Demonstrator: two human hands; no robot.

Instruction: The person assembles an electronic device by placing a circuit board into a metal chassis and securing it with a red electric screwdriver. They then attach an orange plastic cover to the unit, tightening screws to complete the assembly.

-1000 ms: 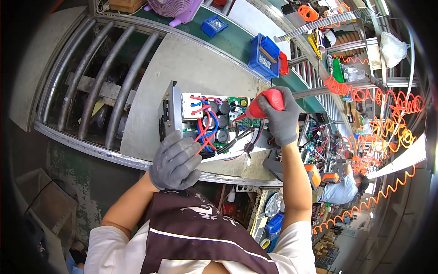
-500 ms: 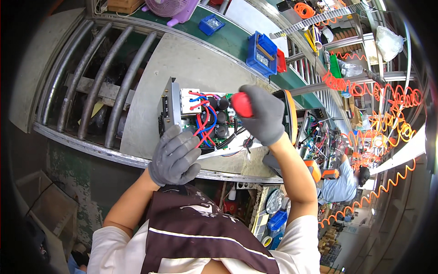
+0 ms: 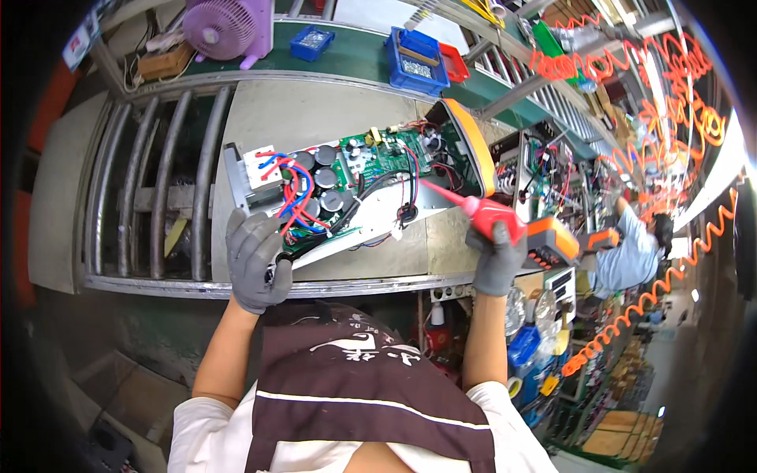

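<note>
My left hand (image 3: pixel 256 260), gloved in grey, is clamped on the near left corner of the circuit board assembly (image 3: pixel 347 197), fingers closed over its edge beside the red and blue wires (image 3: pixel 288 206). The assembly lies tilted on the grey workbench (image 3: pixel 315 118), in the middle of my view. My right hand (image 3: pixel 497 256) is wrapped tight around the red squeeze bottle (image 3: pixel 485 213), whose thin nozzle points toward ten o'clock, with the tip close to the black cable bundle (image 3: pixel 406 211) at the board's right end; I cannot tell whether the tip touches it.

I judge this to be the dispensing step: the board is steadied and the bottle is brought to its spot. The next move calls for keeping the left hold firm and guiding the nozzle tip precisely among the wires without snagging them.

At three o'clock from the bottle sits an orange hand meter (image 3: pixel 552 240), just beside my right hand. The yellow-edged cover (image 3: pixel 471 146) stands up at one o'clock of the board, crowding the nozzle's approach. At twelve o'clock a blue parts bin (image 3: pixel 416 63) rests on the green belt, and a purple fan (image 3: pixel 229 30) sits at eleven o'clock. Another person (image 3: pixel 631 252) works farther right.
</note>
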